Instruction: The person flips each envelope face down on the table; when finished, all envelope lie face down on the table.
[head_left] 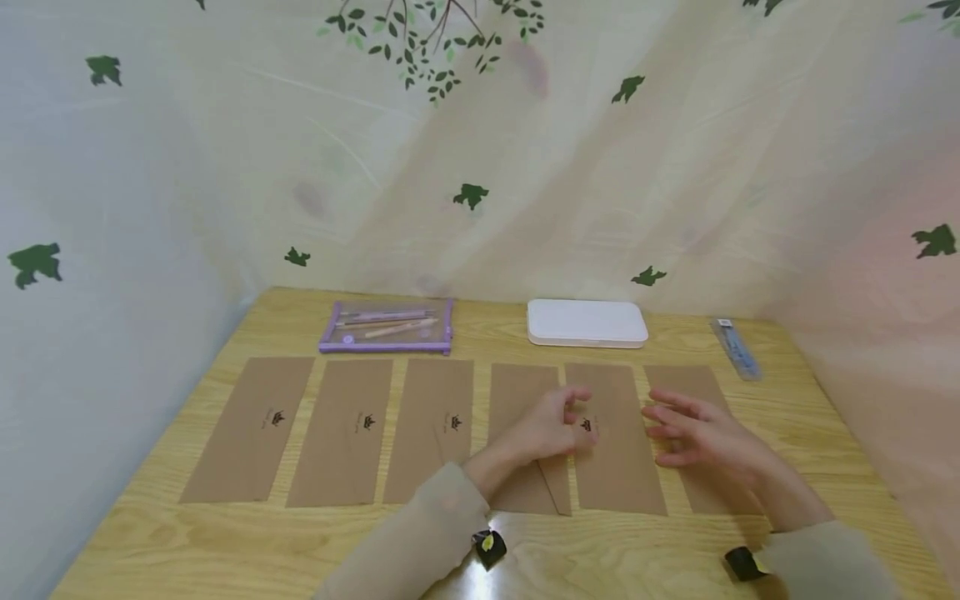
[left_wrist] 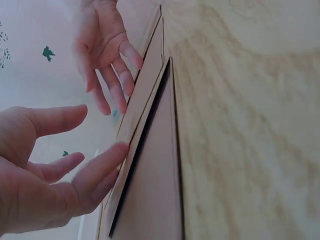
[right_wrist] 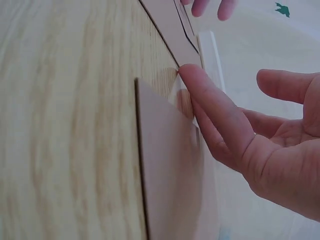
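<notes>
Several flat brown paper envelopes lie in a row on the wooden table, some with a small printed crown. My left hand (head_left: 543, 427) is over the fourth envelope (head_left: 517, 383) from the left, its fingers reaching above the fifth envelope (head_left: 622, 467). Those fingers are loosely bent and hold nothing. In the left wrist view a slanted flap edge (left_wrist: 145, 125) stands slightly raised close to the fingertips; contact is unclear. My right hand (head_left: 705, 433) hovers at the rightmost envelope (head_left: 686, 379), fingers spread and nothing in them. Its palm faces the left hand.
Behind the row lie a clear, purple-edged pencil pouch (head_left: 386, 327) with pens inside, a white flat case (head_left: 587, 323) and a small blue packet (head_left: 737, 350). Pale fabric with green bird and leaf prints (head_left: 471, 196) encloses the table (head_left: 600, 558) at the back and sides.
</notes>
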